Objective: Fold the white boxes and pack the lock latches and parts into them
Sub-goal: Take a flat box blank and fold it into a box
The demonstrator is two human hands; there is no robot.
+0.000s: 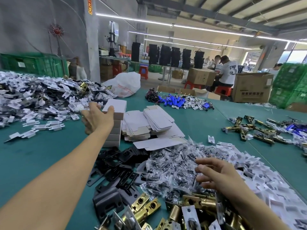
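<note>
1. The left hand [97, 117] reached far across the green felt-covered surface [33, 156], its fingers loosely curled and its thumb and fingertips touching the top folded white cardboard box [114, 106] of a stack of folded white boxes [114, 130]; it was touching that top box, but whether it gripped it firmly could not be told.
2. The right hand [216, 175] hovered near and to the right, fingers spread wide and holding nothing, just above a heap of small clear plastic bags of dark screws [172, 165].
3. The stack of folded boxes stood upright in the middle of the surface, just left of a pile of flat unfolded white box blanks [149, 123].
4. Nearer than the stack lay a scatter of black metal strike plates [116, 165], touching the heap of bags on its left side.
5. At the near edge lay brass-coloured lock latches [146, 208], piled against one another beside the black plates.
6. To the near right spread a mound of small white cardboard inserts [259, 166].
7. More brass latches [249, 128] lay well apart at the far right.
8. A large heap of white inserts and dark parts [36, 97] covered the far left.
9. Beyond it sat a white plastic sack [124, 84], with blue cylindrical parts [174, 100] to its right.
</note>
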